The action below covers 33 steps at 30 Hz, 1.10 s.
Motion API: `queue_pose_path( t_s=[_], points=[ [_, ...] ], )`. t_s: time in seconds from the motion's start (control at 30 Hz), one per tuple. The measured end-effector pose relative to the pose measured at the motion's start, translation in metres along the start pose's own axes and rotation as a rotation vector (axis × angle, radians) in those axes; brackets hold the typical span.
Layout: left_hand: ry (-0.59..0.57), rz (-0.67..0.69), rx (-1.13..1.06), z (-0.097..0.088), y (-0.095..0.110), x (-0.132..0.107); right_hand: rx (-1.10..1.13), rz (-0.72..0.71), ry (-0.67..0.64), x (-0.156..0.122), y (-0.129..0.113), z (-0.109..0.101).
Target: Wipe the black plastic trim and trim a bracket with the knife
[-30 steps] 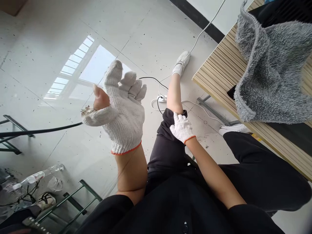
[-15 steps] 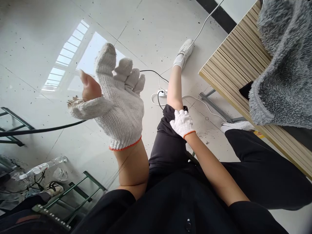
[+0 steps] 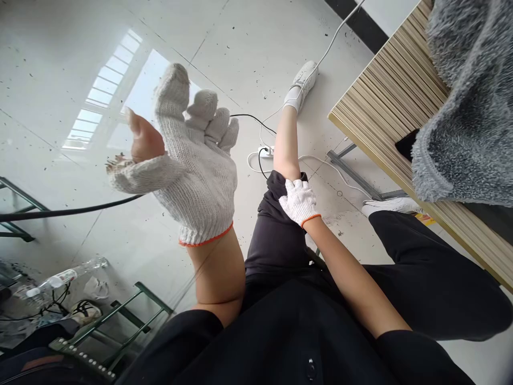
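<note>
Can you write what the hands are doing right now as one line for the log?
left hand: raised, fingers spread, holds nothing, bare thumb through torn glove | right hand: resting on trouser knee | grey towel: on table

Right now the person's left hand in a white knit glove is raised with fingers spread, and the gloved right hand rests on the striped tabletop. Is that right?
Not quite. The head view shows the left hand raised in its white knit glove with fingers spread, but the gloved right hand rests on the person's knee, at the rolled-up trouser leg, not on the striped tabletop, which lies off to the side.
</note>
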<state>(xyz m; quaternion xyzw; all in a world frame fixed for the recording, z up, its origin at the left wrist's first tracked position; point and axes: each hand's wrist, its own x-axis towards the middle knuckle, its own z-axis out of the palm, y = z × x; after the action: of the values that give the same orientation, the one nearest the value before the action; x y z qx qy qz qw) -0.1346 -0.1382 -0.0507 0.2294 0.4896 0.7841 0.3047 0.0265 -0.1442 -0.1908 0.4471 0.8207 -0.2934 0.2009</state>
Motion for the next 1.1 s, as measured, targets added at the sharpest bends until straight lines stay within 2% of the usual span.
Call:
queue_pose_path(
  t_s=[0.17, 0.3, 0.47, 0.63, 0.83, 0.97, 1.1],
  points=[
    [-0.043, -0.003, 0.038, 0.002, 0.005, -0.006, -0.006, -0.003, 0.013, -0.003, 0.002, 0.005],
    [-0.027, 0.006, 0.030, 0.003, 0.007, -0.007, -0.012, 0.005, 0.011, -0.002, 0.004, 0.007],
    [-0.024, -0.028, -0.015, 0.005, 0.009, -0.006, -0.030, 0.033, -0.022, 0.004, 0.000, 0.001],
    [-0.006, -0.009, 0.039, 0.006, 0.013, -0.006, -0.042, 0.027, -0.032, 0.010, -0.005, -0.003],
    [-0.038, 0.011, -0.002, -0.005, 0.007, -0.003, -0.060, 0.023, -0.023, 0.009, -0.007, -0.003],
    [-0.121, 0.010, -0.050, -0.014, 0.004, 0.001, -0.066, 0.029, -0.028, 0.008, -0.008, -0.004],
    [-0.124, 0.023, -0.051, -0.011, 0.006, 0.000, -0.067, 0.029, -0.021, 0.008, -0.008, -0.004]
  ],
)
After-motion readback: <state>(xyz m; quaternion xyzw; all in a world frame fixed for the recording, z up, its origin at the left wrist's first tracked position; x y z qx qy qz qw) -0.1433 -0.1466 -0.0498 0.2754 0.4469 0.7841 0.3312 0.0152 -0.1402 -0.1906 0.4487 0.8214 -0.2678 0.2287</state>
